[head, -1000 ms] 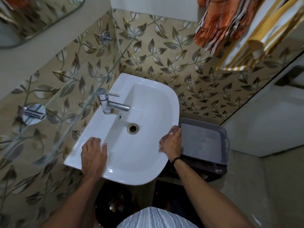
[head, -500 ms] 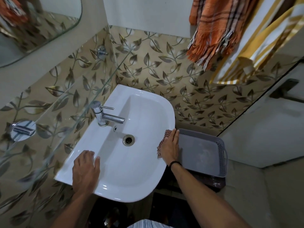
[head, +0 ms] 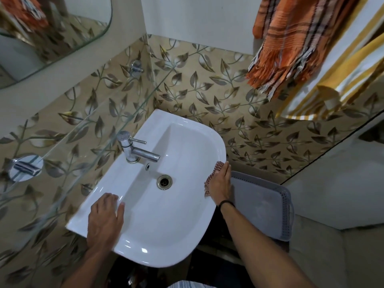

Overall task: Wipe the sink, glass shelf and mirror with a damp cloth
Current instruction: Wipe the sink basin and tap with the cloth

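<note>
**While the left hand braces, the right wipes the sink's far rim**

Because the person leans over the basin, the left hand [head: 105, 219] lies flat on the near-left rim of the sink [head: 166, 217], fingers spread and holding nothing. It looks like a prop for balance rather than part of the cleaning. The right hand [head: 220, 183] lies along the right-hand rim with its fingers stretched out, pressing the checked cloth [head: 218, 164] against the porcelain. The cloth peeks out past the fingertips and beside the palm, so most of it is trapped under the hand, which suits a sliding wipe along the curved edge.

By my reading the sink is the step in hand. The glass shelf [head: 68, 163], running along the left wall above the tap [head: 135, 150], and the mirror [head: 52, 28] higher up have no hand or cloth on them now. Whether the bowl around the drain [head: 164, 181] has been wiped cannot be told.

A grey tray [head: 264, 206] sits just beside the sink, close under the right wrist, so a wide stroke there could knock it. An orange towel [head: 291, 42] hangs above, well clear.
</note>
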Motion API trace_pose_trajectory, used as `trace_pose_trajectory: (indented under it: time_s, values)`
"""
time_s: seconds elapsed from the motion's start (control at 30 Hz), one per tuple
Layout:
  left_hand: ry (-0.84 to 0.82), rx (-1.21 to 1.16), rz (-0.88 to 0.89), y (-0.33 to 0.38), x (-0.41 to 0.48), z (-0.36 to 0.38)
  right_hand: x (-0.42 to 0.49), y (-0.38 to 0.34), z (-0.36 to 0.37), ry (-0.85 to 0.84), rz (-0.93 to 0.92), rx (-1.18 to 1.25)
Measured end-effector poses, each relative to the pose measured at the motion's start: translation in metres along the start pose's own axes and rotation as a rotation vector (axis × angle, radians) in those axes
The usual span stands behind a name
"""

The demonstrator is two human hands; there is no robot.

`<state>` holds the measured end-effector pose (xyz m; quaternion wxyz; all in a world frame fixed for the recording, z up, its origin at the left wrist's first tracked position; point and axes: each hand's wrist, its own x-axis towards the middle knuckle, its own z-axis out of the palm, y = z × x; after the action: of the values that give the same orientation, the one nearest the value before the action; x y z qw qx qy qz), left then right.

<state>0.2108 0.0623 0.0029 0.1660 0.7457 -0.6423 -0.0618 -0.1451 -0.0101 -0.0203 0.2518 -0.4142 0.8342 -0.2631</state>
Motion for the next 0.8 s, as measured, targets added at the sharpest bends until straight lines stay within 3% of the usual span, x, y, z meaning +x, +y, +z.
trace_pose_trajectory:
  time_s: [0.2,0.37,0.8]
  values:
    - [-0.004,-0.009,-0.019,-0.002,0.001,0.003,0.048,-0.016,-0.018,-0.075,-0.141,-0.152]
    - [-0.014,-0.022,-0.014,-0.005,0.002,0.002,0.019,0.000,-0.011,-0.055,-0.236,-0.217]
    - [-0.002,-0.046,0.004,-0.005,0.004,0.000,0.039,-0.004,-0.011,-0.045,-0.277,-0.254]
